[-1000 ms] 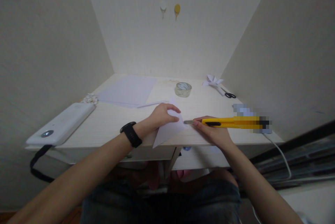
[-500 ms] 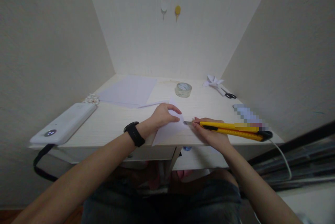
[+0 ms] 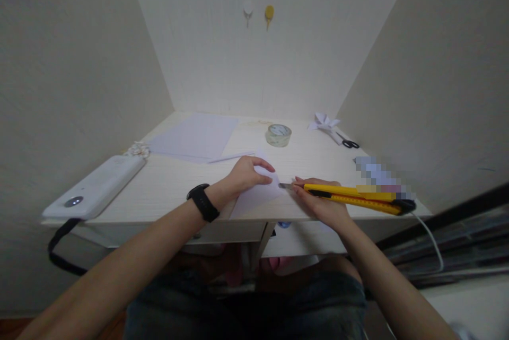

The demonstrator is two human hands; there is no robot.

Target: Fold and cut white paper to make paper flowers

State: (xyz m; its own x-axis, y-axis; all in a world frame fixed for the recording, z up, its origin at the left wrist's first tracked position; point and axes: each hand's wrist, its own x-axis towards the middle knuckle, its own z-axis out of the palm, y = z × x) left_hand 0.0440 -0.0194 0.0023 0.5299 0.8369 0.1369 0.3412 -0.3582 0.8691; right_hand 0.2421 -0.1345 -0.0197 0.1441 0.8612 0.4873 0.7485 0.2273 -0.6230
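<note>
My left hand holds down a folded piece of white paper near the desk's front edge, thumb and forefinger along its right side. My right hand grips a yellow box cutter low on its body. Its extended blade points left, and the tip meets the paper's right edge beside my left thumb. Part of the sheet is hidden under my left hand. Just beyond that hand lies a thin rolled paper stick.
Clear tape lies at mid-back, paper sheets back left. A paper pinwheel and black-handled scissors sit back right, near a blurred-out item. A white device rests at the left edge. Walls enclose three sides.
Both hands keep almost the same pose, with the blade still at the paper's edge. The view has shifted very slightly.
</note>
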